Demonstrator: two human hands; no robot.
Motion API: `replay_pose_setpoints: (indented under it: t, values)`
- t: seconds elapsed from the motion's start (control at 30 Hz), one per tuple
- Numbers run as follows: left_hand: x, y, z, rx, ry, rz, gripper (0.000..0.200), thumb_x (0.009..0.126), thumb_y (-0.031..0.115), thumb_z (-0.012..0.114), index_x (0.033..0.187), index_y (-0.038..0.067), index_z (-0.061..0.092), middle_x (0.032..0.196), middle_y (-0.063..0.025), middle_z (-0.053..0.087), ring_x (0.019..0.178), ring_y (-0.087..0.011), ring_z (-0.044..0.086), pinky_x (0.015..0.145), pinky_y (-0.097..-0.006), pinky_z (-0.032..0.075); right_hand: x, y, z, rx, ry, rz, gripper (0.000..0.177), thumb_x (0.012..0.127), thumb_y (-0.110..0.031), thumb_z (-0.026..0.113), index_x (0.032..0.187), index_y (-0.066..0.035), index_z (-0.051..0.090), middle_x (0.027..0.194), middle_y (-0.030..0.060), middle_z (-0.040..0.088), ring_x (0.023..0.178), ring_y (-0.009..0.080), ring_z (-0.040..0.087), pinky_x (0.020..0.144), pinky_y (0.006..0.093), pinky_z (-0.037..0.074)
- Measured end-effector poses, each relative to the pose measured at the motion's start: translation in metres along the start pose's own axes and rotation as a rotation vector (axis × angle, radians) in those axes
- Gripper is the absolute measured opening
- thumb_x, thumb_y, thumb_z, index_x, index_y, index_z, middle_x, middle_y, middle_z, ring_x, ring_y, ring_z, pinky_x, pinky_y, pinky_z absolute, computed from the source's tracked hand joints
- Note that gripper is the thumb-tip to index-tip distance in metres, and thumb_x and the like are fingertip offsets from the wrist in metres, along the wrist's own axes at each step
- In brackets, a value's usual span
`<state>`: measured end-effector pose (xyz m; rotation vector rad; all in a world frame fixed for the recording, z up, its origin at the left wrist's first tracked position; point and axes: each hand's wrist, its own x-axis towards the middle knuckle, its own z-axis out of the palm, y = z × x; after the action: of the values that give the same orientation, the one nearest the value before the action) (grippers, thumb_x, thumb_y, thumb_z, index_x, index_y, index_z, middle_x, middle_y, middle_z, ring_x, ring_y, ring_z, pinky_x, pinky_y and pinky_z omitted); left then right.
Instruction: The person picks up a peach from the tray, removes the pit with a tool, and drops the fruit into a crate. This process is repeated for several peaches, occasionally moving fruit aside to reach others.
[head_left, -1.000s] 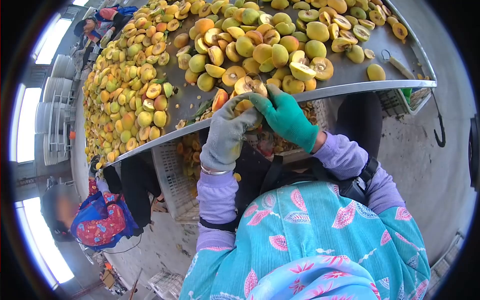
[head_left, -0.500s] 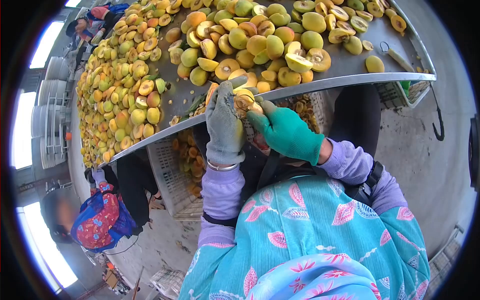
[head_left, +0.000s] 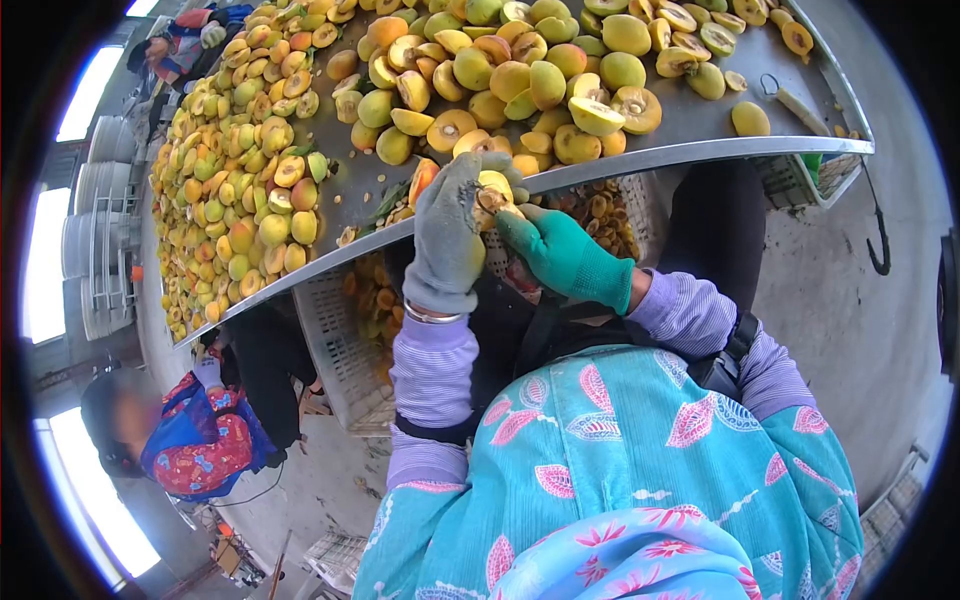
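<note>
My left hand (head_left: 447, 235), in a worn grey glove, is closed around a yellow peach half (head_left: 494, 192) at the table's near edge. Its cut face looks brownish where the fingers of both hands meet. My right hand (head_left: 570, 255), in a green glove, is closed with thumb and fingertips against that cut side. Whatever it grips is hidden by the glove. Just beyond my hands lies a heap of whole and halved peaches (head_left: 510, 80), some halves showing their pits. A reddish peach piece (head_left: 423, 180) rests beside my left fingers.
The metal table (head_left: 690, 120) has a raised rim. A wire-loop tool with a pale handle (head_left: 800, 112) lies at its right. Beneath are crates of peach pieces, one white crate (head_left: 340, 345) at left. Another person (head_left: 210, 435) sits at the left; a further one is at upper left.
Both hands have shifted slightly, the peach half turning between them and its yellow skin side showing more. The person at left has moved their arm. The camera view has shifted a little.
</note>
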<state>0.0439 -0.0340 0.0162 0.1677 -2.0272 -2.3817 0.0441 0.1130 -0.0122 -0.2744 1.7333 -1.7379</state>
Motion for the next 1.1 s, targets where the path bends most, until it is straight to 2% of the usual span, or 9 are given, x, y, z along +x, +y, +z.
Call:
replay_pose_setpoints:
  t: [0.17,0.27,0.47,0.57,0.67,0.77,0.97,1.07,1.1]
  values:
    - [0.009,-0.007,-0.004,-0.049,0.114,-0.239,0.043,0.1,0.034,0.051,0.094,-0.005,0.067,0.078,-0.0146,0.067,0.065,-0.0206,0.066,0.06,-0.031,0.056,-0.004,-0.007,0.019,1.012,-0.377,0.451,0.052,0.099,-0.061,0.041,0.088,-0.011,0.053,0.056,0.0016,0.049,0.039,0.0168,0.048,0.037,0.0328,0.041]
    - [0.008,-0.006,-0.002,-0.064,0.061,-0.224,0.043,0.099,0.034,0.051,0.094,-0.005,0.067,0.078,-0.0149,0.067,0.063,-0.0203,0.064,0.058,-0.0304,0.055,-0.009,-0.002,0.018,0.706,-0.313,0.293,0.052,0.1,-0.061,0.039,0.086,-0.013,0.052,0.055,0.001,0.047,0.04,0.0163,0.046,0.039,0.0345,0.042]
    - [0.01,-0.007,-0.002,-0.097,-0.022,-0.2,0.042,0.099,0.034,0.049,0.095,-0.004,0.066,0.08,-0.0145,0.067,0.065,-0.0211,0.064,0.061,-0.0305,0.055,-0.01,-0.008,0.02,1.268,-0.485,0.48,0.052,0.1,-0.061,0.038,0.082,-0.014,0.051,0.054,-0.0006,0.044,0.038,0.0141,0.042,0.04,0.0335,0.042]
    - [0.002,-0.004,-0.005,-0.12,-0.056,-0.181,0.044,0.1,0.036,0.048,0.095,-0.004,0.066,0.081,-0.0145,0.067,0.067,-0.0214,0.064,0.062,-0.0313,0.054,-0.016,-0.018,0.022,0.49,-0.246,0.298,0.05,0.101,-0.06,0.038,0.084,-0.015,0.053,0.053,-0.0043,0.041,0.038,0.0118,0.038,0.041,0.0301,0.039]
    - [0.001,0.001,-0.009,-0.166,-0.08,-0.172,0.044,0.101,0.039,0.047,0.101,-0.002,0.064,0.083,-0.0136,0.067,0.068,-0.0214,0.064,0.062,-0.0306,0.054,-0.009,-0.005,0.021,1.367,-0.786,0.338,0.048,0.103,-0.058,0.037,0.091,-0.015,0.055,0.054,-0.0101,0.038,0.038,0.007,0.038,0.043,0.0253,0.032]
    - [-0.017,0.018,0.004,-0.41,0.253,-0.233,0.04,0.1,0.039,0.051,0.107,0.002,0.063,0.083,-0.0116,0.068,0.068,-0.0208,0.064,0.06,-0.0294,0.054,-0.007,-0.006,0.022,1.504,-0.995,0.244,0.051,0.104,-0.058,0.032,0.09,-0.015,0.056,0.055,-0.0096,0.041,0.038,0.0071,0.039,0.042,0.0268,0.033]
    - [-0.04,0.021,-0.112,1.112,0.649,-0.117,0.039,0.089,0.031,0.068,0.111,-0.002,0.067,0.091,-0.0121,0.071,0.082,-0.015,0.067,0.065,-0.0266,0.05,-0.007,0.043,-0.004,1.425,-0.7,0.503,0.046,0.101,-0.058,0.041,0.091,-0.016,0.056,0.056,-0.008,0.042,0.041,0.0095,0.043,0.044,0.026,0.038]
    - [0.01,0.008,-0.07,1.54,0.442,0.382,0.04,0.088,0.032,0.068,0.109,-0.003,0.068,0.1,-0.0175,0.07,0.088,-0.0209,0.066,0.082,-0.0342,0.052,-0.005,0.057,-0.001,1.175,-0.489,0.609,0.045,0.1,-0.059,0.046,0.092,-0.015,0.056,0.056,-0.0063,0.043,0.042,0.0102,0.044,0.042,0.0263,0.039]
    - [0.024,0.006,-0.073,1.319,0.358,0.227,0.042,0.088,0.031,0.068,0.112,-0.003,0.067,0.102,-0.0185,0.07,0.09,-0.0208,0.067,0.083,-0.0341,0.052,-0.009,0.039,0.001,1.078,-0.419,0.574,0.046,0.1,-0.058,0.046,0.092,-0.014,0.057,0.056,-0.0054,0.043,0.042,0.0104,0.043,0.041,0.0264,0.038]
